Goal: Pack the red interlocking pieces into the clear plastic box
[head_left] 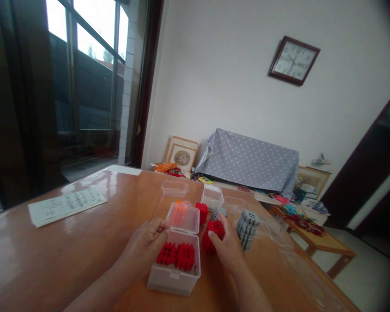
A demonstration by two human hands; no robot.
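My right hand [229, 247] is closed around a red cube of interlocking plastic pieces [209, 242], thumb and fingers on its near right side. A clear plastic box [173, 284] stands open in front of me, its hinged lid [190, 219] tipped back. Inside lie red notched square pieces [185, 255]. Curled at the box's left rim is my left hand [148, 240], fingertips pinched together; anything between them is hidden. Beyond the right hand stand a grey stack of notched pieces [247, 229] and a smaller grey block [219, 212]. Another red block [201, 212] sits behind the lid.
Further back on the wooden table [117, 216] are a shallow clear tray [174, 188] and a clear box [212, 197]. Clear plastic lids or trays [276, 232] line the right edge. Written paper [68, 206] lies left. Orange pieces [181, 207] show through the raised lid.
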